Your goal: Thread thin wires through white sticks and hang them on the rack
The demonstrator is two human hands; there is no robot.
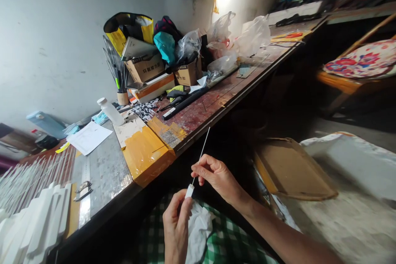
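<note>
Beside a cluttered worktop [213,101], the left hand [175,219] has its grip on a white block [189,191] near a white cloth [198,231], and the right hand [214,172] pinches a thin rod [204,145] whose lower end reaches the block.

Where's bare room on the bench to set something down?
Grey patch between pale strip and taped cardboard, below white paper. Red-brown strip between black tube and bench edge. Crowded: white pieces, thin rods at left; boxes, bags behind.
</note>
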